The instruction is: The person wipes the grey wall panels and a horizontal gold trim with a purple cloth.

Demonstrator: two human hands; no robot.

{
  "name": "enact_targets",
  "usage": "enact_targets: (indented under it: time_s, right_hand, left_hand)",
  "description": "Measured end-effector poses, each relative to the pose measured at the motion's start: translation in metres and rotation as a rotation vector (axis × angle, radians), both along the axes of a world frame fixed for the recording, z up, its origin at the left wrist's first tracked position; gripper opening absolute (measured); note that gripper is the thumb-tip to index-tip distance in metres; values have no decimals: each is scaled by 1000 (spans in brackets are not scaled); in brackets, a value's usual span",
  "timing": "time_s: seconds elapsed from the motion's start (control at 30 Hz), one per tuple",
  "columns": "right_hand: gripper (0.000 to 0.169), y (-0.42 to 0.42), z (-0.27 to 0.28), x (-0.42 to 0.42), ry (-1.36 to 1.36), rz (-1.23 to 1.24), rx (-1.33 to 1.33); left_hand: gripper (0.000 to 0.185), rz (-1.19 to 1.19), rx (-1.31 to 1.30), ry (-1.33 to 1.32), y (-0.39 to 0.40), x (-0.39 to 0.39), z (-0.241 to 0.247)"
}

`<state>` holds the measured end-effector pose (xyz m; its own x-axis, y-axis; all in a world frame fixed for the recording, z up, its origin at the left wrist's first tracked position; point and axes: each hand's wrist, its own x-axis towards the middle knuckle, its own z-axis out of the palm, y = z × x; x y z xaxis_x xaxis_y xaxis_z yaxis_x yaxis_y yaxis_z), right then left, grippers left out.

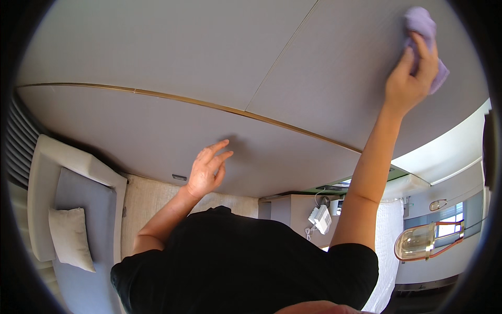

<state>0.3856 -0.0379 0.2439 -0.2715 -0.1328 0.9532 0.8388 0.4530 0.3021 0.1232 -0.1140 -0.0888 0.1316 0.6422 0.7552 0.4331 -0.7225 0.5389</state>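
My right hand [411,80] grips a bunched light purple cloth [420,21] at the upper right. The cloth lies against a smooth grey wall panel [333,66], and one end hangs out below my fingers. Lower down, my left hand [207,167] holds nothing, its fingers bent and apart. Its fingertips are close to the lower grey panel [149,129], where they cast a soft shadow; whether they touch it I cannot tell. A gold-coloured trim strip [204,103] divides the upper and lower panels, and a thin seam [280,57] runs up from it.
To the left stands a sofa [84,188] with a beige cushion [70,237]. A wooden cabinet [300,212] at lower right bears a white device [322,219] with cables. Beyond it are a white quilted bed cover [386,235] and a hanging glass lamp [415,242].
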Motion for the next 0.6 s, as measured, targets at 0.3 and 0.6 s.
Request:
enact_targets:
  time_s: [0.3,0.6]
  right_hand:
    - [24,-26,-175,-2,-723,180,-503]
    - [29,-4,-49,49,80,-32,-8]
  left_hand:
    - [37,7,38,7,4,0,9]
    - [45,240,366,45,28,18,59]
